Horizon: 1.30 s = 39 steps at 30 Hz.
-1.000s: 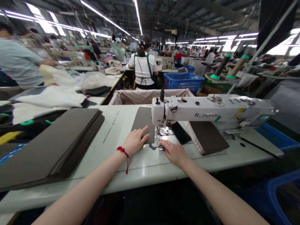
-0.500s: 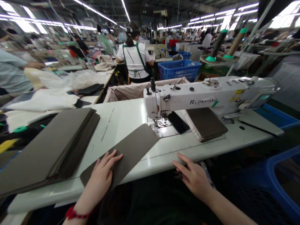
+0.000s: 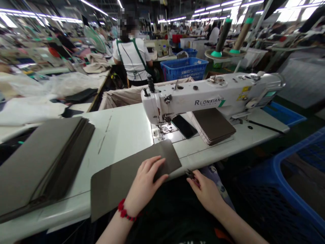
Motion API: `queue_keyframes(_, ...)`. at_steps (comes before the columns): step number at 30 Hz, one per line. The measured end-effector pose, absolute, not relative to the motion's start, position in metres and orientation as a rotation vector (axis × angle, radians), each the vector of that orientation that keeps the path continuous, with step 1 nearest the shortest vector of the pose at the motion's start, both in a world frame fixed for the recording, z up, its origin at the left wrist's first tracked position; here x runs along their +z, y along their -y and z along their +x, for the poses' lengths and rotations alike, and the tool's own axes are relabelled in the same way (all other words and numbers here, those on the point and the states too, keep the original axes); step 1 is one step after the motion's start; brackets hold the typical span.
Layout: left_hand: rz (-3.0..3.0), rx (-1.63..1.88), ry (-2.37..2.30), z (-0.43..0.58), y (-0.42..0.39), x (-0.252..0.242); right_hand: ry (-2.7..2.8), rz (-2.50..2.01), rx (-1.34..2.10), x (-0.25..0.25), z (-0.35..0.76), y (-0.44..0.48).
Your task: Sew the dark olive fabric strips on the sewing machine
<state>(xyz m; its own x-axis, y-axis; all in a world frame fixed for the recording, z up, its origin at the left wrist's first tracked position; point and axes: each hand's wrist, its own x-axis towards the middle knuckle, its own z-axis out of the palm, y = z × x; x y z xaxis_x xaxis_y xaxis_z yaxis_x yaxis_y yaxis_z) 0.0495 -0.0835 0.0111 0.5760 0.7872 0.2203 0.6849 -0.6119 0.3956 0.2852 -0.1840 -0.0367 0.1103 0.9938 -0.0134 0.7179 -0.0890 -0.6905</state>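
My left hand [image 3: 147, 178] rests with fingers apart on a grey-brown panel [image 3: 114, 179] with rounded corners. That panel lies across the front edge of the sewing table [image 3: 122, 130], its near end overhanging. My right hand [image 3: 207, 189] is closed around small dark thread snips [image 3: 189, 174], their tips pointing up and left, just off the table edge by the panel's right corner. Behind the panel stands a white sewing machine [image 3: 203, 98]; the needle area is a little beyond the panel's far edge.
At left lies a tall stack of grey-brown panels [image 3: 48, 145]. Under the machine arm are a black phone [image 3: 185, 126] and a stack of smaller pieces [image 3: 213, 123]. A blue basket [image 3: 276, 179] stands at right. A person in white [image 3: 132, 57] works ahead.
My left hand has moved right, and the panel has turned and slid right toward me. My right hand has closed round the snips, which now show clearly. The view has shifted right.
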Motion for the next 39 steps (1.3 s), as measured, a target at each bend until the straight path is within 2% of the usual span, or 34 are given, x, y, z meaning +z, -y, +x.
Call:
queue_keyframes(6,2.503,0.551,-1.09,0.104,0.091,-0.003,1.647,-1.876,0.611,-0.023,0.283,0.175)
queue_keyframes(15,2.007,0.579,-1.227,0.092,0.077,0.015,1.667,-1.832,0.58,-0.015,0.286,0.165)
queue_keyframes(21,1.932,0.52,-1.236,0.09,0.07,0.019,1.942,-1.816,0.338,-0.003,0.286,0.141)
queue_keyframes(33,1.867,0.538,-1.21,0.091,0.072,0.017,2.111,-1.739,0.328,0.008,0.287,0.126)
queue_keyframes(39,1.83,0.554,-1.221,0.093,0.075,0.017,2.072,-1.848,0.29,0.004,0.293,0.14)
